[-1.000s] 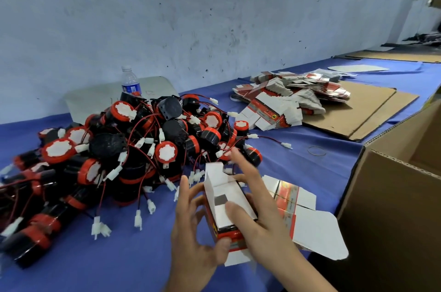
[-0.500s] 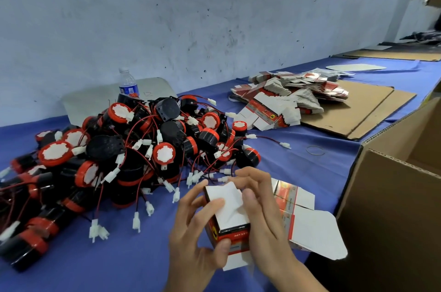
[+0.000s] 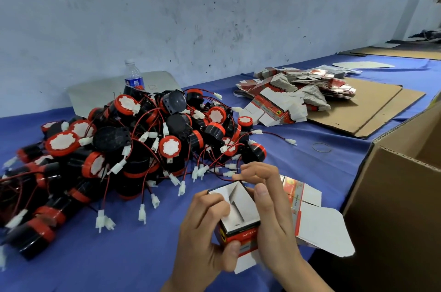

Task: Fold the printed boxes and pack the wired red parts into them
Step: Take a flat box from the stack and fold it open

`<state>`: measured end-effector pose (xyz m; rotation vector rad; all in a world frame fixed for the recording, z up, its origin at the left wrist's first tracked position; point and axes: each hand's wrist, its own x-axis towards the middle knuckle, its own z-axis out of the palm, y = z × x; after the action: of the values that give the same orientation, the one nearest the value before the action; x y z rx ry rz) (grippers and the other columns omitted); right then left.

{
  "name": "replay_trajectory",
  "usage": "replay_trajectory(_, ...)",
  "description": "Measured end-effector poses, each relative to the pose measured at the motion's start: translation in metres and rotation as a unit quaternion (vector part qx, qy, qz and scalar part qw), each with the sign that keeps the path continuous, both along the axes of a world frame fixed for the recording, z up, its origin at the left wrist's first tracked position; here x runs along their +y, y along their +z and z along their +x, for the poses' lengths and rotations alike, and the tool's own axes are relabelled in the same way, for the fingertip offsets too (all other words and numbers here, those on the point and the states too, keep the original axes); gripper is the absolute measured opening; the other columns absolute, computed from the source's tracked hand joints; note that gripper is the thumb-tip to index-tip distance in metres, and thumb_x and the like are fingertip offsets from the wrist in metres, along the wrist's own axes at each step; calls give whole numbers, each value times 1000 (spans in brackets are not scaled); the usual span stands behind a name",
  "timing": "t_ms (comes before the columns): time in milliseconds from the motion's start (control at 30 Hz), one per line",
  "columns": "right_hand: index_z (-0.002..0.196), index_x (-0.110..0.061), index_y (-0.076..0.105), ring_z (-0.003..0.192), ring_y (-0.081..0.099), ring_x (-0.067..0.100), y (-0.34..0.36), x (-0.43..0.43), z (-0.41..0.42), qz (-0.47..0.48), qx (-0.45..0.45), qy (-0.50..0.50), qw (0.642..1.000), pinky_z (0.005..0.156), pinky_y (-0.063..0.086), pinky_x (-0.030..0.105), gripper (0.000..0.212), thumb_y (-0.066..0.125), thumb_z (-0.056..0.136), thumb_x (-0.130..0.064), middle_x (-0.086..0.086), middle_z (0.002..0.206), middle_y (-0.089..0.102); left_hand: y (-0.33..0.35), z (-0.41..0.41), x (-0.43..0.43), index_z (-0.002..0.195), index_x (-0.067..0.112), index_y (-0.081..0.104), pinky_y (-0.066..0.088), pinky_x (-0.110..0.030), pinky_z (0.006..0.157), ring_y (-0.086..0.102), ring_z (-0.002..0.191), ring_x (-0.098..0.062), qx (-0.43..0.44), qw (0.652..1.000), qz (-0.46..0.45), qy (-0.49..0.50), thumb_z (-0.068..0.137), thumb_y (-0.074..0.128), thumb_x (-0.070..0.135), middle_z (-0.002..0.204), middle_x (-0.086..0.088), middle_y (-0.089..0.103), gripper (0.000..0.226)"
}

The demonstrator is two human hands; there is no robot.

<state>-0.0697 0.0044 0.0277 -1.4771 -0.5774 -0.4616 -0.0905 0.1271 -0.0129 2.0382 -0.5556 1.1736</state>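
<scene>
Printed box | left hand, right hand grip it | base hidden, flaps seemingly half-folded

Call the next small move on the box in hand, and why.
Probably press the white flaps flush to close this end. The left hand and right hand both grip the printed box, and its flaps are folded in but sit sunken and uneven.

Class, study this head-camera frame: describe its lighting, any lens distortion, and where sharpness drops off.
Head view: light is soft and even, shadows beneath the pile of wired red parts faint; head view: the wide-angle lens bows the edge of the blue table along the wall; head view: left hand and right hand gripping the printed box look slightly soft-edged, the upper right corner smears.
</scene>
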Motion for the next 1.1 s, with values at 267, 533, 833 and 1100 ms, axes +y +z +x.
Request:
replay_trajectory(267,103,-27,58,105,57,15,0,2,2,-6,0,16,1000,85,42,15,26,35,95,-38,-4,107,59,-6,2,1,113,19,51,51,-19,82,53,115,-8,9,999,-31,-21,95,38,60,124,5,51,48)
replay_trajectory(533,129,-51,43,127,45,2,-2,-17,12,-103,160,209,959,85,52,23,68,64,67,-71,-27,134,46,3,5,4,99,32,61,54,-29,74,65,99,-21,166,906,-387,-53,86,49,46,105,5,66,23)
replay_trajectory(833,126,-49,51,122,47,2,-10,-15,27,-234,162,212,935,98,45,26,65,68,65,-61,-21,131,50,3,10,17,98,17,70,57,-37,48,71,67,-36,442,750,-489,-49,65,18,80,79,-19,73,88)
replay_trajectory(1100,99,-24,67,85,66,24,12,1,27,-121,273,150,942,64,56,31,54,55,76,-72,9,96,69,-3,12,17,108,26,49,43,-28,38,60,44,-34,403,829,-389,-1,97,51,16,70,-12,70,15)
